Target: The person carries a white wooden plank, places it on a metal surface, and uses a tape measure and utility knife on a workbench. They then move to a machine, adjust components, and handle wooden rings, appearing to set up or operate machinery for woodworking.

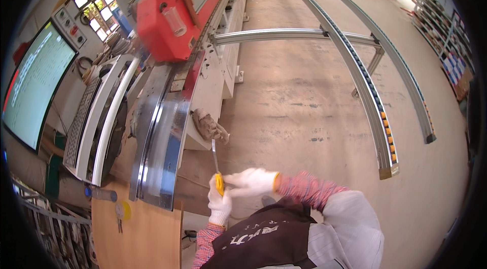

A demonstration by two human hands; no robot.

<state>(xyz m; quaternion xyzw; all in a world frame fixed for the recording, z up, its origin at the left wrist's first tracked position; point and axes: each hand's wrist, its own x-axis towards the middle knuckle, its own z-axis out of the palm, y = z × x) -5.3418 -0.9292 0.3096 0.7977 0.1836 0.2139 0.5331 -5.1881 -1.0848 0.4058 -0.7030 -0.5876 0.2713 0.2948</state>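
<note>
My left hand [219, 205], in a white glove, is closed around the yellow handle of a utility knife [219, 184]. Its long, flat grey blade is extended and points away from me, toward a grey-brown rag [205, 124] on the end of the machine bed. My right hand [252, 182], gloved in white too, comes in from the right with its fingers against the knife's handle. The undersides of the fingers are hidden. Both hands are in front of my body, just right of the machine's metal bed [165, 160].
A red machine head [165, 20] sits over the rail. At left are a monitor [38, 86], a keyboard [81, 124] and a wooden board [134, 238] bearing a yellow tape roll [127, 210]. Long roller rails [355, 66] stand to the right above the floor.
</note>
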